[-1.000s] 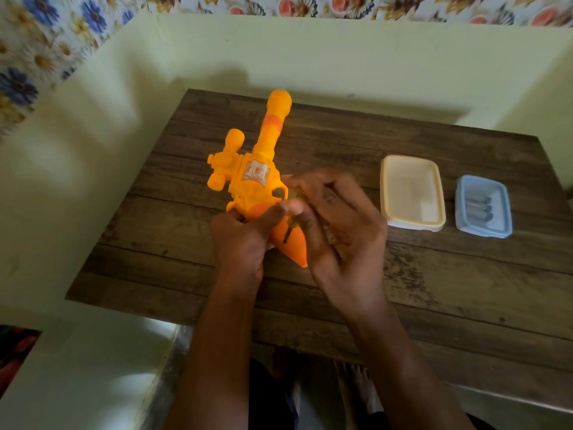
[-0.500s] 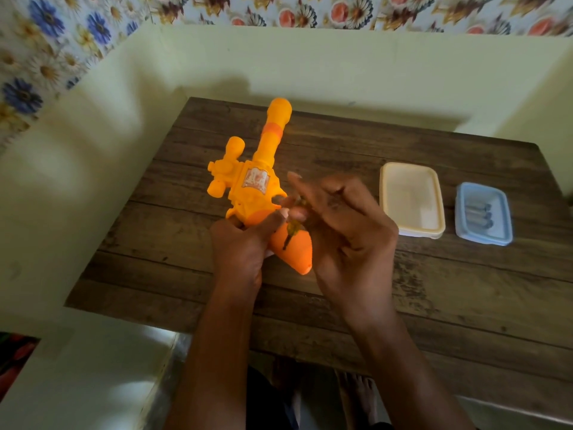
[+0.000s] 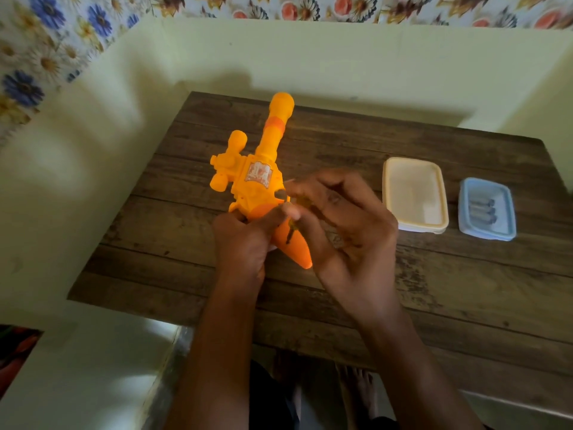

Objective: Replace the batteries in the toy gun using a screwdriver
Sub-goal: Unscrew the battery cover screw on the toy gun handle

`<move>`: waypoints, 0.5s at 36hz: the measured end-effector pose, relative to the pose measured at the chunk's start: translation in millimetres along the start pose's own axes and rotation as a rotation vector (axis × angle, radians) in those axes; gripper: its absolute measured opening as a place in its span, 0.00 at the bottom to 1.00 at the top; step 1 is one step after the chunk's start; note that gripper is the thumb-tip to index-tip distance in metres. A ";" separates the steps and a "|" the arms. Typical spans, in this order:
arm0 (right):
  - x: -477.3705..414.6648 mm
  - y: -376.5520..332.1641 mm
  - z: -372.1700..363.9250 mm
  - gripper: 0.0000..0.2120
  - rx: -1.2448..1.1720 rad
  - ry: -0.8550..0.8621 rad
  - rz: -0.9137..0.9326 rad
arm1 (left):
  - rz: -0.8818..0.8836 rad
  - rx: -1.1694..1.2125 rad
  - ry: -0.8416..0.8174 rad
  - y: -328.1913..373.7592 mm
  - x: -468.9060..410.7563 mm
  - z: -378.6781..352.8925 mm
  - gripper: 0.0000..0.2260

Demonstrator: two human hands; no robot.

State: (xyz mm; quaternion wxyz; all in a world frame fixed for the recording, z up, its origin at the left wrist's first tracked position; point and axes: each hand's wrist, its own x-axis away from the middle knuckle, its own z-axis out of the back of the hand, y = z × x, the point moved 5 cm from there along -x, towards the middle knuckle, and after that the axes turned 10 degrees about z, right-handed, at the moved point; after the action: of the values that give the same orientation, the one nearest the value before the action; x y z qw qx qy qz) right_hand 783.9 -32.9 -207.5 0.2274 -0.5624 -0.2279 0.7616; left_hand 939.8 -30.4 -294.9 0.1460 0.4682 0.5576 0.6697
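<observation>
No words, numbers or brand names can be read anywhere. The one label in sight is a pale sticker [image 3: 259,174] on the side of the orange toy gun [image 3: 248,197], printed with a reddish design too blurred to make out as letters or a picture.

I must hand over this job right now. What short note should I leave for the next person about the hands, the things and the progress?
Left hand grips the toy gun at its handle. Right hand pinches the small screwdriver, tip on the handle. The batteries lie in the blue tray, right of the white box, on the table. Done: no open cover seen yet. Left: unscrew, swap batteries, close.
</observation>
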 end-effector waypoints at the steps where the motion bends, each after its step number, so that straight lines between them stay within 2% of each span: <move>1: -0.6 0.9 0.1 0.09 0.004 0.025 -0.008 | -0.002 -0.004 -0.010 0.5 0.6 -0.4 0.27; 3: -0.3 3.3 0.8 0.08 0.003 0.055 -0.017 | 0.001 -0.009 -0.020 -0.7 0.8 -1.2 0.19; 5: 0.5 5.1 0.4 0.12 -0.022 0.038 -0.022 | 0.018 -0.014 0.007 -3.4 -2.0 0.7 0.14; 8: 1.5 7.0 1.7 0.16 -0.104 -0.010 -0.052 | 0.040 -0.005 0.041 -6.6 -5.9 3.6 0.16; 11: 0.2 5.8 2.1 0.12 -0.097 -0.036 -0.050 | 0.027 0.001 0.035 -5.9 -4.2 3.5 0.15; 14: -0.2 7.3 2.1 0.11 -0.008 0.008 -0.046 | 0.027 -0.015 0.013 -6.5 -3.9 2.0 0.13; 18: 1.8 8.3 0.2 0.17 -0.024 -0.002 -0.006 | 0.041 0.001 0.037 -6.4 -5.6 3.4 0.18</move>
State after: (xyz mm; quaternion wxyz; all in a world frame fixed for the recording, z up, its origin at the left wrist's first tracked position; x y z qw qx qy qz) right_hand 782.5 -38.4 -213.9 0.2228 -0.5634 -0.2391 0.7588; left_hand 943.3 -30.2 -303.3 0.1219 0.4672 0.5509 0.6807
